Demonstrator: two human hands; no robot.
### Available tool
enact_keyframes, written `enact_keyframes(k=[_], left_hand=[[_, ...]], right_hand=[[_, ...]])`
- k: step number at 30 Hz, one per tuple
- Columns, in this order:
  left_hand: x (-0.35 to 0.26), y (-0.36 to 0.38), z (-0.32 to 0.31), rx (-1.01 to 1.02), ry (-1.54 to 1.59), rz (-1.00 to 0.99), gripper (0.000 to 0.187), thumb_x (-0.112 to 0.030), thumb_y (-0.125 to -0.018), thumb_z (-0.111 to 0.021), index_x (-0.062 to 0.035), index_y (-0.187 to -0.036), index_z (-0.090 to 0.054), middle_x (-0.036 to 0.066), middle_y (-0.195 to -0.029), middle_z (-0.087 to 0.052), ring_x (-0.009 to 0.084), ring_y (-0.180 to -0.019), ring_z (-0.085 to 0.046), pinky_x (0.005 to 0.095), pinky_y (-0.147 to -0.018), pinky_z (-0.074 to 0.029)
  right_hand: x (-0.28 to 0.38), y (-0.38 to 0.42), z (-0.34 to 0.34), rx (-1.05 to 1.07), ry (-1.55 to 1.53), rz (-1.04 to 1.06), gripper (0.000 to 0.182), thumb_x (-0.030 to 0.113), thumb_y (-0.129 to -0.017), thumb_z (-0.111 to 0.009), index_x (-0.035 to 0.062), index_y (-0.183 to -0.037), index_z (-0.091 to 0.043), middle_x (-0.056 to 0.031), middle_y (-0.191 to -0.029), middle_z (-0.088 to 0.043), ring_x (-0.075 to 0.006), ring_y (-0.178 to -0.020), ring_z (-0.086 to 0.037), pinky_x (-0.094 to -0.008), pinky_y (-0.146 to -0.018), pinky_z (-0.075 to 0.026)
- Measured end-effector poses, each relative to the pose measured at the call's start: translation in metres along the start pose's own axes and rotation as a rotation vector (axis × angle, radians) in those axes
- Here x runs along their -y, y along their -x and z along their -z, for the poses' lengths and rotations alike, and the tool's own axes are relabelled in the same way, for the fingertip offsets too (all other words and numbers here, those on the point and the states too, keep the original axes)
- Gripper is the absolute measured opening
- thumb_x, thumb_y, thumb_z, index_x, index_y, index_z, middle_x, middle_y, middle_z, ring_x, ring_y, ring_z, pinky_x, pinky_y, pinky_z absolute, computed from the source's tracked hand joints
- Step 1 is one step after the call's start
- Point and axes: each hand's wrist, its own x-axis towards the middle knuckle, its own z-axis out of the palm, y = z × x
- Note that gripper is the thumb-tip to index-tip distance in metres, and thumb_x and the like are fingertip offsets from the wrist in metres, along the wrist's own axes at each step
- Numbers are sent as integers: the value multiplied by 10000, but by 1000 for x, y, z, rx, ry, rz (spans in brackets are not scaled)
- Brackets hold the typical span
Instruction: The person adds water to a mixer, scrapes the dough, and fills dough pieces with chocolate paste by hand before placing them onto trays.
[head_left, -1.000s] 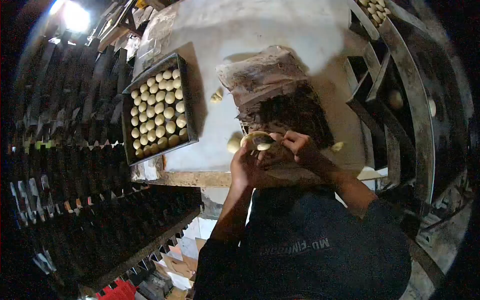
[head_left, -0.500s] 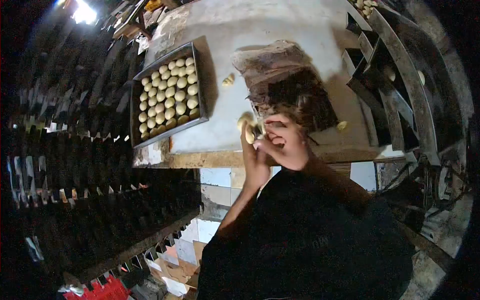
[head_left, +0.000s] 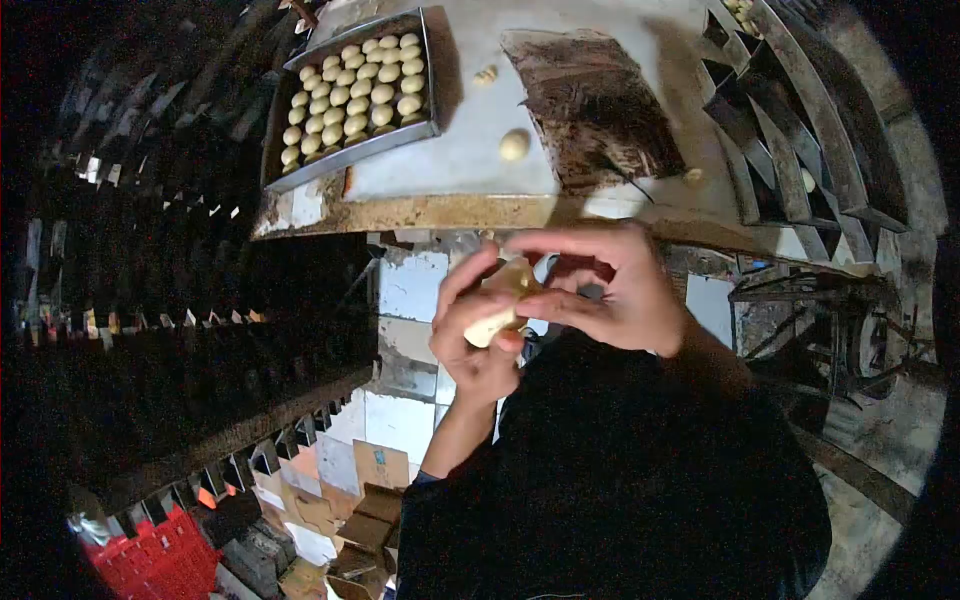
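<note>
I see both hands raised in front of the dark shirt, below the counter's near edge. My left hand cups a pale, soft lump of dough, its fingers curled under and clamped on it. My right hand sits at three o'clock of the lump, its fingers pinched together on the dough's upper edge. At twelve o'clock a single round pale dough ball lies on the floured counter. At eleven o'clock stands a dark rectangular metal tray filled with rows of pale dough balls. A brown smeared patch lies at one o'clock.
</note>
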Motion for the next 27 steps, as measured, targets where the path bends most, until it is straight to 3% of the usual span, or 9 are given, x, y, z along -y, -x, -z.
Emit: enact_keyframes(k=[2, 4, 8, 12, 15, 17, 19, 23, 27], left_hand=[[-6, 7, 7, 50, -204, -145, 353, -350, -879, -640, -44, -1055, -623, 236, -1141, -581, 321, -939, -625, 372, -773, -513], [-9, 11, 3, 13, -388, -286, 331, -262, -862, -664, -67, -1127, -626, 190, -1052, -592, 303, -896, -618, 356, -730, -507], [-44, 8, -8, 241, -839, -168, 634, -152, -726, -751, -58, -1307, -515, 114, -939, -495, 242, -868, -469, 307, -755, -440], [-31, 11, -50, 80, -35, 202, 735, -162, -656, -784, 49, -1285, -468, 121, -1156, -421, 227, -942, -436, 327, -854, -395], [-21, 12, -75, 303, 508, 437, 604, -539, -857, -526, -20, -1166, -510, 145, -1228, -400, 277, -1127, -456, 401, -966, -377], [-13, 13, -111, 339, 527, 304, 413, -447, -983, -318, -95, -915, -524, 142, -1164, -404, 281, -1051, -466, 441, -902, -398], [-5, 0, -148, 459, 238, 62, 486, -481, -976, -344, -95, -879, -623, 125, -1029, -399, 270, -895, -457, 434, -881, -431], [-10, -6, -248, 278, 268, 2, 353, -441, -872, -613, -145, -1038, -515, 125, -1004, -385, 247, -882, -439, 403, -750, -477], [-6, -5, -325, 283, 346, -53, 849, -427, -639, -838, -60, -1256, -385, 123, -1022, -440, 204, -924, -443, 382, -692, -537]], right_hand=[[-10, 13, -5, 14, -183, -87, 293, 50, -682, -786, -20, -942, -671, -112, -823, -625, -207, -681, -619, -287, -602, -491], [-7, 19, -7, 22, 154, 297, 336, 66, -678, -792, -30, -970, -658, -113, -836, -620, -201, -702, -621, -281, -610, -495], [10, 38, -8, -1, 496, 496, 405, 116, -688, -791, -42, -1027, -633, -131, -947, -617, -220, -802, -637, -305, -668, -519], [0, 48, 36, -45, 632, 642, 398, 117, -670, -818, -12, -1013, -663, -134, -985, -625, -209, -835, -648, -299, -668, -530], [13, 58, 73, -209, 478, 534, 328, 80, -689, -799, 34, -990, -679, -113, -954, -626, -201, -787, -649, -291, -633, -524], [22, 66, 106, -237, 322, 382, 300, 93, -686, -804, 64, -957, -677, -107, -936, -627, -199, -723, -644, -293, -599, -519], [17, 80, 143, -170, 151, 199, 292, 114, -690, -805, 76, -948, -674, -113, -956, -630, -197, -706, -640, -300, -592, -518], [20, 97, 206, -346, 355, 570, 369, 61, -662, -797, 70, -1004, -657, -130, -944, -659, -222, -832, -667, -304, -686, -543], [7, 117, 266, -472, 699, 972, 389, -29, -750, -673, 51, -1124, -603, -136, -1143, -611, -259, -1024, -626, -397, -879, -528]])
